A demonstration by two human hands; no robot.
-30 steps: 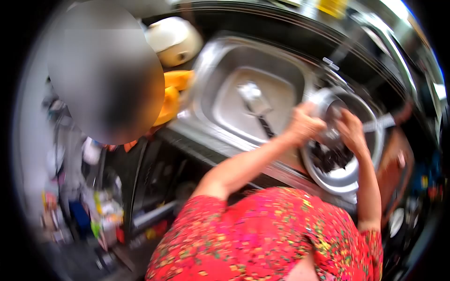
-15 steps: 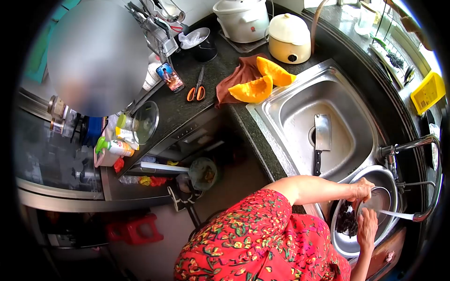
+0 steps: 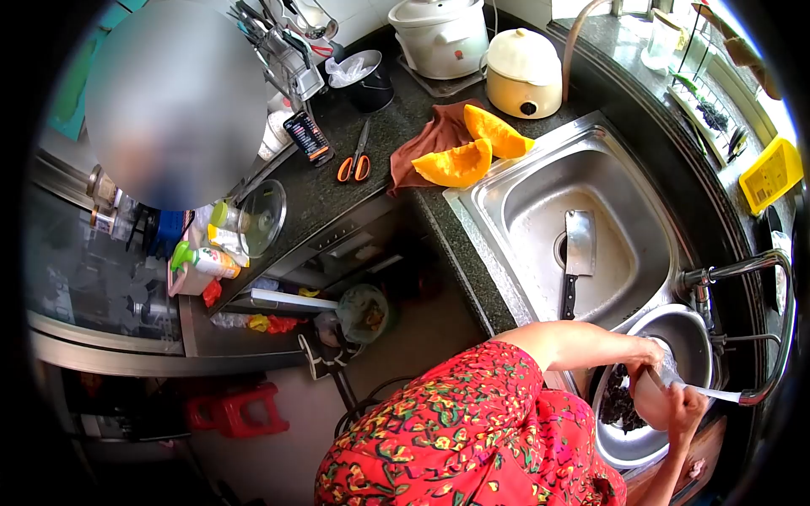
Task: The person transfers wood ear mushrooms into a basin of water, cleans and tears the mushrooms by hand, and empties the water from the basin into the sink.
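Note:
My left hand [image 3: 646, 357] grips the upper rim of a pale bowl [image 3: 651, 403], which is tipped so its outside faces the camera. Fingers curled, my right hand [image 3: 688, 411] holds the bowl's other side. A white stream of water [image 3: 715, 393] runs from the curved tap [image 3: 786, 320] onto the bowl and hands. Below is an oval metal basin [image 3: 693, 331], with a heap of dark, crinkled pieces [image 3: 620, 411] on its near side. The bowl hides part of the basin.
A cleaver [image 3: 580, 249] lies in the steel sink [image 3: 527, 198] beside the basin. Two pumpkin wedges [image 3: 456, 164] rest on a brown cloth [image 3: 413, 160] at the sink's corner. Orange-handled scissors [image 3: 354, 167] and a phone [image 3: 309, 139] are farther along the counter.
Both hands have tipped the bowl over, from its inside showing under the tap to its outside facing the camera. My right hand has closed around its edge. The phone's screen has changed.

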